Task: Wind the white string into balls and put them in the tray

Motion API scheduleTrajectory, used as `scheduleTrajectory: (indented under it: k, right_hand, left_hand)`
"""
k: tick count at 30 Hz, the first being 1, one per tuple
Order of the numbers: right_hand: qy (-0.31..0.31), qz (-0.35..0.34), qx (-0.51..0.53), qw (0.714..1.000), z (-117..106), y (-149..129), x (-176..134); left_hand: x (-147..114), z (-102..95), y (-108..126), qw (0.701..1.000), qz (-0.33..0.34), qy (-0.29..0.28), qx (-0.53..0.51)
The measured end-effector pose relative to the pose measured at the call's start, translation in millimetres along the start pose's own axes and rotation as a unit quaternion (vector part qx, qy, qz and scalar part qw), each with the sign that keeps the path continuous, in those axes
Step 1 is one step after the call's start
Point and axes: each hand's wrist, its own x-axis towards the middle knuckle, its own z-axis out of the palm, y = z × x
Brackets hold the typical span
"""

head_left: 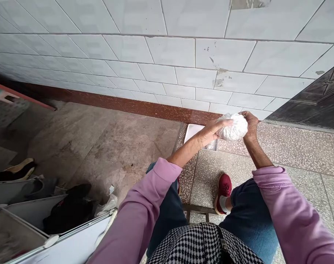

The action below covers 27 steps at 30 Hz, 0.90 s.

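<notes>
Both hands hold a white, rounded, wrinkled bundle (234,127) that looks wrapped in thin plastic; what is inside cannot be made out. My left hand (212,131) is closed on its left side, thumb and fingers pressing into the surface. On the right side, the curled fingers of my right hand (250,124) grip its edge, partly hidden behind it. Below the bundle a shallow white tray (193,131) lies on the floor by the wall, partly covered by my left hand and forearm. A small pale item (210,146) shows in the tray's near corner.
A white tiled wall (172,79) with a brown skirting runs ahead. A dark panelled door (318,99) stands at right. At lower left is an open white rack (65,234) with dark items and a shoe (17,170). My red shoe (224,189) rests on the speckled floor.
</notes>
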Motion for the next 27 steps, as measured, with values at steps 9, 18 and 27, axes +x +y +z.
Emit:
scheduleTrajectory:
  k: [9, 18, 27]
  right_hand:
    - [-0.033, -0.021, -0.097, 0.995, 52.2, 11.4, -20.5]
    - [-0.225, -0.028, -0.129, 0.965, 50.3, -18.3, -41.1]
    - [-0.281, -0.103, -0.112, 0.947, 12.3, -53.3, -45.6]
  left_hand:
    - [8.9, 3.9, -3.2, 0.983, 0.015, 0.119, -0.141]
    - [22.3, -14.3, 0.1, 0.938, 0.187, 0.282, 0.073]
    - [22.8, -47.9, -1.6, 0.866, 0.207, 0.284, 0.355]
